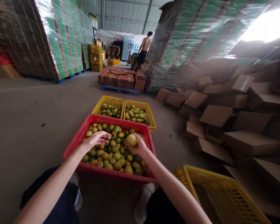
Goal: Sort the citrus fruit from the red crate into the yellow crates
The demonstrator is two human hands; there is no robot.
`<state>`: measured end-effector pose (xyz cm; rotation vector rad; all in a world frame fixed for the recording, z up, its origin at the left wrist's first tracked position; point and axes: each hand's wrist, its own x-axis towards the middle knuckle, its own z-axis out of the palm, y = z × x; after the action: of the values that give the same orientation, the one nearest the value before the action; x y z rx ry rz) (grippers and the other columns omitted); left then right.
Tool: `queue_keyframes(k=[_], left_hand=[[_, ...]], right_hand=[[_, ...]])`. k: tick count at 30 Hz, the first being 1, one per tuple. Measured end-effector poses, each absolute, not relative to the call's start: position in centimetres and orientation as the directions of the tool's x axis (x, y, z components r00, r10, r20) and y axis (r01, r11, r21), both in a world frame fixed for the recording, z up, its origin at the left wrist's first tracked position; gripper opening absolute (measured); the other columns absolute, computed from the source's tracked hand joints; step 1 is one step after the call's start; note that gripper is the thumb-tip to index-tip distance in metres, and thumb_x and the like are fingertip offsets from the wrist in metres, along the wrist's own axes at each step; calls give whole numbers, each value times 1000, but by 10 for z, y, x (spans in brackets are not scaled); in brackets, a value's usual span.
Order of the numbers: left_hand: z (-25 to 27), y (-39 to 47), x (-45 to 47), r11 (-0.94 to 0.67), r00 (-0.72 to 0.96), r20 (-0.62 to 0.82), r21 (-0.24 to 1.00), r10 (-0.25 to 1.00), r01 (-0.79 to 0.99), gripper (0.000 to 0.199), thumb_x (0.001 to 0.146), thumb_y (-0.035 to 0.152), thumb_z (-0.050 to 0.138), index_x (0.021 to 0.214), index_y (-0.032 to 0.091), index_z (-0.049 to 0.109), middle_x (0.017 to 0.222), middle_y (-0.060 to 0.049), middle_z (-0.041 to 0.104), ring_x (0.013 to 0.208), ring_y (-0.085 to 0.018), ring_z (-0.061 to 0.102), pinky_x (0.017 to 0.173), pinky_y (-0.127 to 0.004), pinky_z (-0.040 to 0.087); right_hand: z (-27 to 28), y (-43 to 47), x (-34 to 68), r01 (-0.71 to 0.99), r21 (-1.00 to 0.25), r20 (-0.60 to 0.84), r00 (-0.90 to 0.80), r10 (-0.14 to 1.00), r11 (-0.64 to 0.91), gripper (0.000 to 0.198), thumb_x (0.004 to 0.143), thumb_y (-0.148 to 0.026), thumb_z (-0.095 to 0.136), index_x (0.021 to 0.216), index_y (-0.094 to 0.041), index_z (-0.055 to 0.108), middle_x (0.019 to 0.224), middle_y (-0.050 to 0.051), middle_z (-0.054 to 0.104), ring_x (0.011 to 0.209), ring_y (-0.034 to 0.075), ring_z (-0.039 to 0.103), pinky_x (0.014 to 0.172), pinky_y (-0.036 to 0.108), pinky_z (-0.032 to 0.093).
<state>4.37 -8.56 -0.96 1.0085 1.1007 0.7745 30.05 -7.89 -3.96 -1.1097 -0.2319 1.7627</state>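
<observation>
Between my feet and two yellow crates stands a red plastic crate (pixel 70 146) full of yellow-green fruits (pixel 116 156), which look like lemons or small mangoes. My right hand (pixel 140 145) grips one yellowish fruit (pixel 132 140) above the right half of the red crate; motion blurs it a little. Over the crate's left half hovers my left hand (pixel 96 139), its fingers stretched out and apart, with nothing in it. Part of the fruit beneath both hands is hidden.
Behind the red crate, a left yellow crate (pixel 95 107) and a right yellow crate (pixel 153 119) hold similar fruit. Another yellow crate (pixel 224 193) stands at lower right. Cardboard boxes (pixel 216 115) pile up on the right. Farther back are a loaded blue pallet (pixel 119 89), wrapped stacks and a person (pixel 144 46).
</observation>
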Motion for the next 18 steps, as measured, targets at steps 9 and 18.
queue_keyframes(k=[9, 18], left_hand=[[-6, -86, 46, 400, 243, -404, 914, 882, 65, 30, 73, 43, 57, 88, 19, 68, 104, -7, 70, 86, -21, 66, 81, -32, 43], [-57, -79, 40, 216, 219, -349, 857, 911, 468, 17, 69, 37, 65, 64, 21, 60, 81, -6, 67, 96, -28, 59, 83, -32, 40]], right_hand=[[-28, -58, 350, -690, -572, -691, 114, 714, -444, 23, 85, -22, 38, 105, -16, 49, 87, 11, 62, 63, 22, 63, 49, 39, 53], [-26, -71, 350, -727, -535, -641, 18, 767, -430, 22, 79, -16, 44, 96, -14, 58, 83, 12, 68, 79, 24, 67, 59, 37, 55]])
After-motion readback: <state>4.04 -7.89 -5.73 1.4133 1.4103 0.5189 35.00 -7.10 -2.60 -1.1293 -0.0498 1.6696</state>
